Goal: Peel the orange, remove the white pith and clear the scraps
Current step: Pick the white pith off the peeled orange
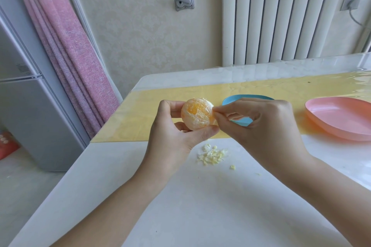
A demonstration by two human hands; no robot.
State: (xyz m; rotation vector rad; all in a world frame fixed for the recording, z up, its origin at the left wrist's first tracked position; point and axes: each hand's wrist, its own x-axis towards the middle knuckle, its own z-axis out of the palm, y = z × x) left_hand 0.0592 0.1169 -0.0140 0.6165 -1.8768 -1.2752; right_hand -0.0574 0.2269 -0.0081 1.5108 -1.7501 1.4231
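A peeled orange (197,114), still streaked with white pith, is held above the table. My left hand (176,132) grips it from the left and below, thumb under it and fingers behind. My right hand (259,124) pinches a bit of pith at the orange's right side with thumb and forefinger. A small heap of pale pith scraps (212,154) lies on the white table (180,206) just below the hands, with a few stray bits to its right.
A blue plate (232,99) sits behind my right hand, mostly hidden by it. A pink plate (341,118) stands at the right on the yellow mat (144,110). The table's left edge runs diagonally; a fridge and a pink curtain stand beyond it.
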